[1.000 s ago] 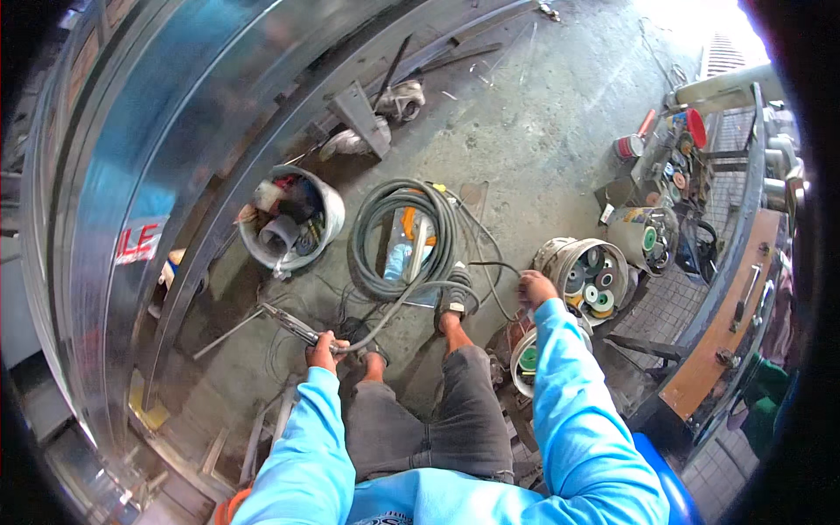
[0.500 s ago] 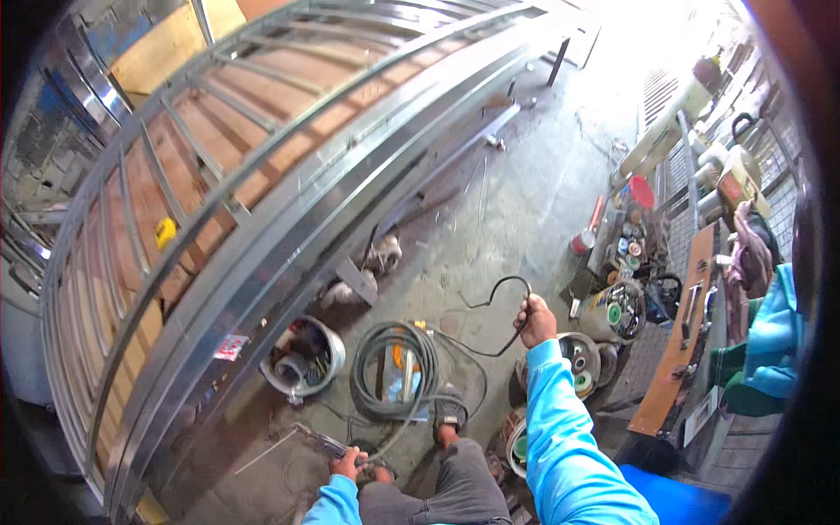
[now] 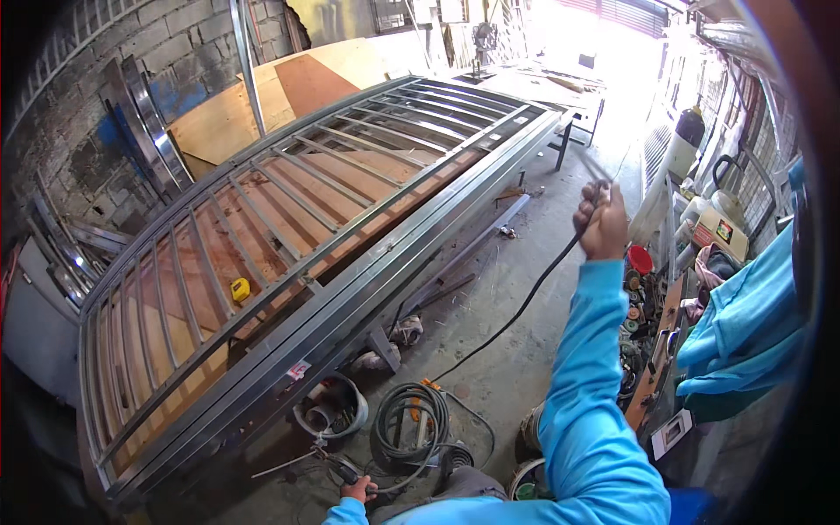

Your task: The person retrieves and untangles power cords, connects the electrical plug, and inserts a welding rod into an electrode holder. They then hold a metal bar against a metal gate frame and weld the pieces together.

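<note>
"Grip first: how did the right hand [image 3: 601, 223] stand?"

"Fingers curled together, clamped on a dark cable [image 3: 527, 303]. Hand was held up high, at the end of an extended blue sleeve [image 3: 591, 376]. A grey length past the knuckles was blurred; could not tell whether it was the cable's end."

"Course of the cable?"

"From the fist it slanted down and leftward to a coil [image 3: 382, 427], which lay on the floor [image 3: 499, 376] near a shoe [image 3: 457, 457]."

"And the left hand [image 3: 360, 490]?"

"Low, close to the bottom edge of the view, wrapped around a dark-handled tool [image 3: 345, 473]. A thin rod [image 3: 284, 465] pointed out to the left beyond it; whether the two were joined could not be told."

"Surroundings?"

"Pale bucket [image 3: 360, 413] just left of the coil, mixed items inside. Beyond it a long, barred metal frame [image 3: 376, 269] spanned the left side, a yellow tape measure [image 3: 241, 289] among its bars. Light-blue cloth [image 3: 744, 306] hung right of the sleeve."
</note>
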Motion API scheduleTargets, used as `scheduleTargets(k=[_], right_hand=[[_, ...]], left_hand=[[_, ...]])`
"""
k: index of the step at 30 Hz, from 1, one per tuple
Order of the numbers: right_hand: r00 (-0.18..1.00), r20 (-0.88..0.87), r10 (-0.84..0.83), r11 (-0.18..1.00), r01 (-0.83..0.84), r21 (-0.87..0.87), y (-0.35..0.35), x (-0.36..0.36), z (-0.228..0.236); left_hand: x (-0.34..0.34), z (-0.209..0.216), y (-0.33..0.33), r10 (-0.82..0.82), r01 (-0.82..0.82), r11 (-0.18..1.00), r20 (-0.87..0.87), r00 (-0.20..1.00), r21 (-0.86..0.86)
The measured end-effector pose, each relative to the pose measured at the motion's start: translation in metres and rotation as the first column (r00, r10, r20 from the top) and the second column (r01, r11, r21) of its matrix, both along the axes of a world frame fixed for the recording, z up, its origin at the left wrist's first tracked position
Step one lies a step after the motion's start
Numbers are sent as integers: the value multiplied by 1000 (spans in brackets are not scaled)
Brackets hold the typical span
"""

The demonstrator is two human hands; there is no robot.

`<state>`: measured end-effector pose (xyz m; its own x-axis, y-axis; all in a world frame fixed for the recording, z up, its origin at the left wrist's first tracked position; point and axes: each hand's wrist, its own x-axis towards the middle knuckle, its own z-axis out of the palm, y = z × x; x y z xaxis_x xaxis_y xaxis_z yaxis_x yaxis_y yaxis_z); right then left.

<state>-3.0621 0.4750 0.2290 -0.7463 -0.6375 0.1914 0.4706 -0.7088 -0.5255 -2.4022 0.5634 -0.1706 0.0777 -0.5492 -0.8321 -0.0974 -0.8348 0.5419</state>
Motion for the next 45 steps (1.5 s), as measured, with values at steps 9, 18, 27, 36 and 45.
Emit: scheduleTargets(k=[9, 18, 27, 36, 45], right_hand=[[994, 99, 39, 867, -83, 491, -13, -65, 17], [679, -726, 115, 467, 608, 642, -95, -4, -60], [448, -804, 390, 117, 842, 526, -151, 78, -102], [553, -748, 366, 246, 718, 651, -214, 88, -121], [325, -856, 402, 445, 748, 493, -286, 125, -73]], left_hand=[[-1, 24, 22, 168, -170, 981, -34, 985, -90], [1, -4, 33, 124, -121, 986, 23, 992, -114], [18, -28, 77, 153, -160, 975, -54, 987, -155], [26, -1, 116, -41, 42, 997, -16, 999, 64], [-14, 37, 116, 57, -50, 998, 183, 981, -43]])
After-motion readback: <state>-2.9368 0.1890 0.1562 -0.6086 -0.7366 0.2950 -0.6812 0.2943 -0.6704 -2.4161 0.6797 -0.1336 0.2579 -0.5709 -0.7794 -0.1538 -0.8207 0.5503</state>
